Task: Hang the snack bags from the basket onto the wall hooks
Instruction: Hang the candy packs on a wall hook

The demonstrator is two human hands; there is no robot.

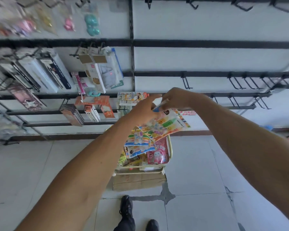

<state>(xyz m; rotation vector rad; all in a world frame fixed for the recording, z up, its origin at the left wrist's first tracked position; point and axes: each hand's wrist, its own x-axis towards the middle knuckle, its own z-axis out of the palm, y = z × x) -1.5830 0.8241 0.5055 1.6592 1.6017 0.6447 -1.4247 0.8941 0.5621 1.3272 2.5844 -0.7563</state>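
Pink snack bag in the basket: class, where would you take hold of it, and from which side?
Pinch the top edge of the pink snack bag from above. It leans against the basket wall, its lower end buried among other bags; probably only the top is free.

The basket of snack bags sits on a cardboard box on the floor, before the wall. Above it, both hands hold one snack bag; stocked hooks lie left, bare hooks right.
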